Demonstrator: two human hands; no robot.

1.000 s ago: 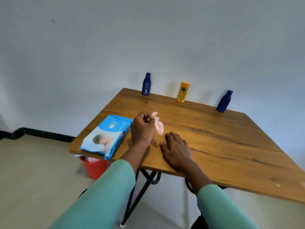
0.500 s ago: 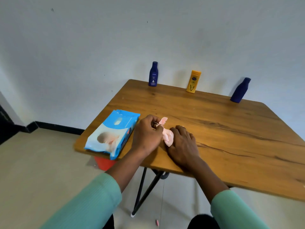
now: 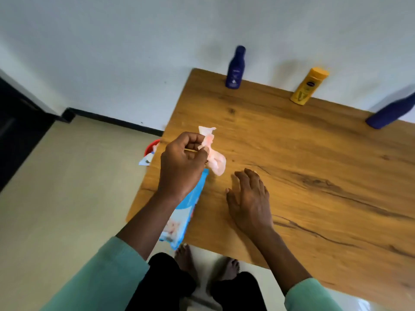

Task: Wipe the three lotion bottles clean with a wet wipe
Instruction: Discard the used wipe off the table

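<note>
Three lotion bottles stand along the far edge of the wooden table (image 3: 314,153), against the wall: a dark blue bottle (image 3: 234,68) at the left, a yellow bottle (image 3: 308,87) in the middle, and another dark blue bottle (image 3: 391,112) at the right frame edge. My left hand (image 3: 183,164) is raised above the table's left side and pinches a crumpled white wet wipe (image 3: 213,153) that hangs from its fingers. My right hand (image 3: 249,198) lies flat on the table with its fingers spread and holds nothing. Both hands are well short of the bottles.
A blue wet-wipe pack (image 3: 184,216) lies at the table's near left corner, partly under my left forearm. A red bucket (image 3: 152,145) stands on the floor beside the table's left edge. My bare feet (image 3: 206,263) show below the near edge.
My left hand has lifted the wipe off the table and away from my right hand. My right hand has let go of the wipe and lies flat. The camera has tilted down and left.
</note>
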